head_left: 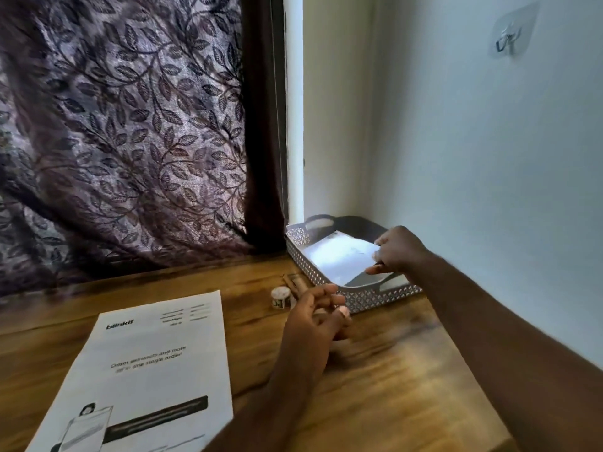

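Observation:
A grey perforated tray (375, 296) stands in the corner of a wooden table (391, 380). My right hand (399, 251) reaches over the tray and pinches the right edge of a white paper (339, 256), which hangs tilted inside the tray. Near the tray's front rim my left hand (313, 324) hovers just above the tabletop with fingers loosely curled, holding nothing that I can see. A printed white sheet (150, 370) lies flat on the table at the lower left.
A small roll of patterned tape (280, 296) and a brown stick-like item (293, 282) lie by the tray's left side. A leaf-patterned curtain (130, 141) hangs behind the table. The white wall (489, 158) on the right carries an adhesive hook (510, 37).

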